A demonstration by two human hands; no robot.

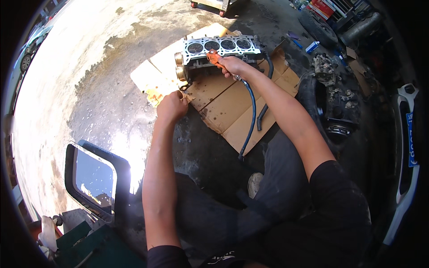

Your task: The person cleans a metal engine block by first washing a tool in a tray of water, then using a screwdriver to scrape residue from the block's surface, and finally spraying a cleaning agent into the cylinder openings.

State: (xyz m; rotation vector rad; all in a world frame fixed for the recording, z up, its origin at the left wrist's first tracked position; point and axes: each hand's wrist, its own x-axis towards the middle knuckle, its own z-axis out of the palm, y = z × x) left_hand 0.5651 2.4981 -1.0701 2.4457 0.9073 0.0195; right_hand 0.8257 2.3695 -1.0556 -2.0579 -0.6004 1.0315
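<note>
Cardboard point(219, 111) bears the engine head point(220, 46): right hand point(233, 66) clasps an air gun point(213, 57) over it, likely blowing, needing steady aim; left hand point(172, 106) curls nearby, hold unclear.

The cylinder head point(220, 45) lies on flattened cardboard point(223, 105) before me, the air blow gun point(214, 57) in my right hand point(235, 67) at its near edge; a rectangular basin point(115, 185) stands to my left, engine parts point(325, 69) to my right.

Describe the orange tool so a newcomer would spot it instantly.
On the brown cardboard sits a metal engine part with four round recesses. At its near edge, the right hand grips the orange tool, whose bright colour stands out from the silver part and blue hose.
</note>
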